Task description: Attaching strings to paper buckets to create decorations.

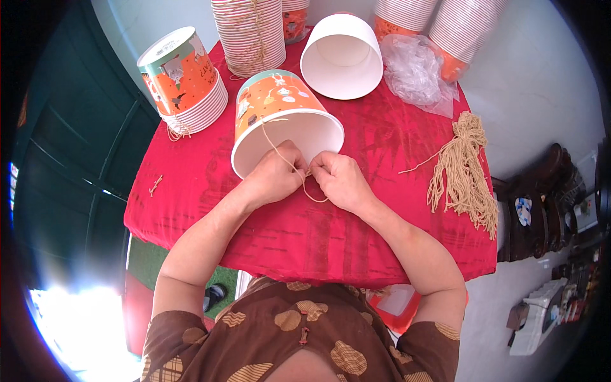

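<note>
An orange paper bucket with a green band and printed figures lies on its side, its white mouth toward me. A tan cord runs from the bucket's upper rim, over my left hand and down in a loop. My left hand is closed on the cord at the bucket's mouth, partly in front of the opening. Beside it, my right hand pinches the cord near the lower right rim. Both sets of fingertips almost meet at the cord; the exact crossing there is too small to tell.
A bundle of tan cords lies at the right on the red cloth. A white-mouthed bucket lies behind. Stacked buckets stand at left, more stacks at the back, with clear plastic bags by them.
</note>
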